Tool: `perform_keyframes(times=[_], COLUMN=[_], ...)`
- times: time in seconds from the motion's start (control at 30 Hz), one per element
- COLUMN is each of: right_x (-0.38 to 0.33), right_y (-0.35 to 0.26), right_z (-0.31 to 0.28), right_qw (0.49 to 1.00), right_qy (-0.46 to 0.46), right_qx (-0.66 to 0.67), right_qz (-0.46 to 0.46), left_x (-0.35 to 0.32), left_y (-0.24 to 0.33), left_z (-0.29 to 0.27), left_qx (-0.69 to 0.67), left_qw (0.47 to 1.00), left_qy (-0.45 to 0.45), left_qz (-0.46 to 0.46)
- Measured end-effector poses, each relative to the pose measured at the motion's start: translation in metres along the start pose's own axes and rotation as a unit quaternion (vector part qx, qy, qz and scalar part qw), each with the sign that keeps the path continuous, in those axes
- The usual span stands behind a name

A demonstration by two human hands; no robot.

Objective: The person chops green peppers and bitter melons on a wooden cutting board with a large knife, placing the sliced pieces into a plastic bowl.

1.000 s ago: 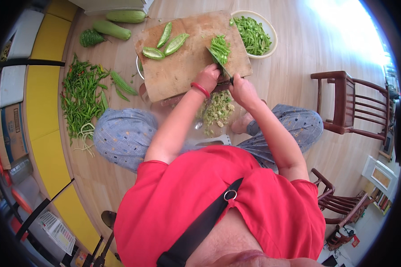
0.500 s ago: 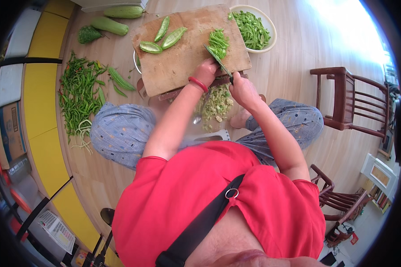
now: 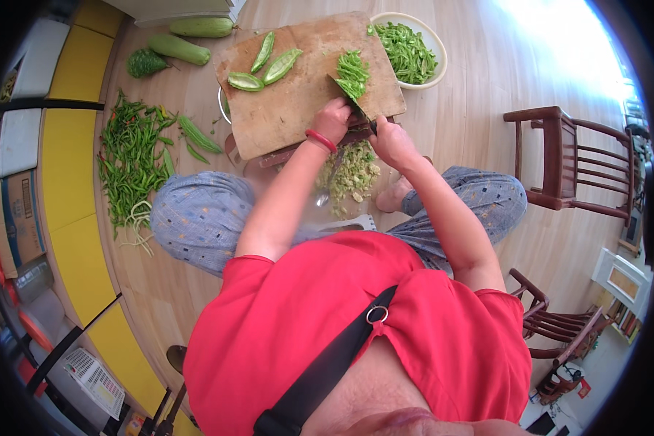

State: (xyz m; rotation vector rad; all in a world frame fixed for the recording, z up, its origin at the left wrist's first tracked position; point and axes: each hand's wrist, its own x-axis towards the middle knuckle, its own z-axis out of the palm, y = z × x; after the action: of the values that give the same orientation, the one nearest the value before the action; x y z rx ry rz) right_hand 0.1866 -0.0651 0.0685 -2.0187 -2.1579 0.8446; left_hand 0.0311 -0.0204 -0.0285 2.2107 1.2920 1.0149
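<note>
A wooden cutting board point(image 3: 291, 109) lies in front of me, tilted a little. On its right part is a heap of thin bitter melon slices point(image 3: 353, 69). My right hand point(image 3: 394, 144) grips a kitchen knife point(image 3: 350, 96) by its dark handle, the blade lying against the near side of the heap. Close beside the blade, my left hand point(image 3: 332, 120) is closed with its fingers curled down at the board; what they press on is hidden. Several scooped-out bitter melon halves point(image 3: 282, 66) rest on the board's far left.
A pale bowl point(image 3: 444, 54) of green slices stands right of the board. Chili peppers point(image 3: 132, 149) are piled on the floor at left, with light green gourds point(image 3: 179, 48) beyond. Pale scraps point(image 3: 356, 174) lie below the board. A wooden chair point(image 3: 559, 160) stands at right.
The knife has turned, so more of its blade's flat side shows by the slices. My right hand has shifted slightly toward the near side; the left stays beside the blade.
</note>
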Motion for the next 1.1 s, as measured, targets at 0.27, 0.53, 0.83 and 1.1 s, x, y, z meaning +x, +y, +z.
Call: perform_keyframes(times=[0.27, 0.53, 0.83, 1.1], right_x=[-0.004, -0.011, -0.008, -0.001], right_y=[0.002, -0.004, -0.001, 0.004], right_z=[-0.002, -0.015, -0.013, -0.006], right_qw=[1.000, 1.000, 0.999, 0.999], right_qy=[-0.018, -0.021, -0.030, -0.022], right_qx=[0.004, 0.006, 0.012, 0.023], right_qz=[-0.002, -0.003, -0.011, -0.008], left_x=[-0.001, -0.001, -0.005, -0.006], left_y=[0.005, 0.000, 0.009, 0.004], left_z=[-0.001, 0.003, -0.001, 0.000], left_qx=[-0.014, 0.000, 0.026, 0.042], left_qw=[0.999, 0.996, 0.996, 0.995], left_qy=[0.052, 0.080, 0.082, 0.085], left_qz=[0.008, 0.027, 0.006, 0.041])
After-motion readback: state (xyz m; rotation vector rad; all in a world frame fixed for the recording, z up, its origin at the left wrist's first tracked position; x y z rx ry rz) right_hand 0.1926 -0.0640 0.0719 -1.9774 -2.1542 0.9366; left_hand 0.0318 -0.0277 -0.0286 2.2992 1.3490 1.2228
